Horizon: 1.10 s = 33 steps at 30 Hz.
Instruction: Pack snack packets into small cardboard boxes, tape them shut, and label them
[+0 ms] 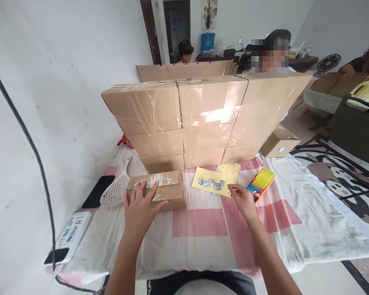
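Note:
My left hand (140, 205) lies with its fingers spread on top of a small taped cardboard box (172, 192). The fingertips of my right hand (244, 200) are pinched together at the right edge of a yellow paper sheet (207, 175). Several small blue-and-white printed pieces (217, 186) show on this sheet; whether they are loose or stuck on, I cannot tell. Behind it, partly covered, is another yellow sheet (232, 169) with a wavy border. Just right of my right hand sits an orange, yellow and blue packet (263, 178).
Stacked taped cardboard boxes (206, 102) form a wall across the table's back. A white perforated scoop (117, 190), black tablet-like slab (98, 190) and white box (75, 231) lie left. Another carton (279, 141) stands right. Other people are beyond the boxes. A cable (27, 135) hangs left.

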Each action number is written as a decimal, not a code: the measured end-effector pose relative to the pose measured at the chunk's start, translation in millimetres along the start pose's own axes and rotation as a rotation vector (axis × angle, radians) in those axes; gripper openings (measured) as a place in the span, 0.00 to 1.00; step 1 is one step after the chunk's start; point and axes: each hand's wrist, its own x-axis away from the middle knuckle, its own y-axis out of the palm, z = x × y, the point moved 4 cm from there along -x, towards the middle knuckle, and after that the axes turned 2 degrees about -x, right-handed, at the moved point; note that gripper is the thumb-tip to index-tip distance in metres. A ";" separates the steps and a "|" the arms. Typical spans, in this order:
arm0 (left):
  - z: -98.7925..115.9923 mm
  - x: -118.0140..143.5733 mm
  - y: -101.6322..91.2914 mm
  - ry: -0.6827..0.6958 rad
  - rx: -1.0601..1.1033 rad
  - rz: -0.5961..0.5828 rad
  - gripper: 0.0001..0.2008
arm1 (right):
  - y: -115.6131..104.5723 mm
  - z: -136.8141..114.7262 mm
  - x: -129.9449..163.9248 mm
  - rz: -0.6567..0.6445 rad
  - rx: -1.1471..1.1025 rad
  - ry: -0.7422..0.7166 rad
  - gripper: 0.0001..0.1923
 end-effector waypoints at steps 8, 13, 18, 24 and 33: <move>-0.2 2.9 1.8 -0.024 0.030 0.018 0.29 | -1.8 -3.6 -48.4 -0.176 0.265 -0.049 0.10; 0.5 5.7 1.0 -0.026 0.040 0.022 0.29 | 25.1 -8.8 -36.7 -0.215 0.396 -0.051 0.06; 0.5 3.5 2.1 -0.024 0.015 0.011 0.29 | 31.0 -6.8 -26.7 -0.203 0.425 -0.075 0.07; -0.4 4.0 5.0 -0.034 0.011 -0.010 0.29 | 40.2 -3.7 -19.3 -0.184 0.381 -0.118 0.06; -1.6 9.0 6.4 -0.051 0.038 -0.016 0.28 | 33.1 -9.4 -15.4 -0.155 0.106 -0.165 0.06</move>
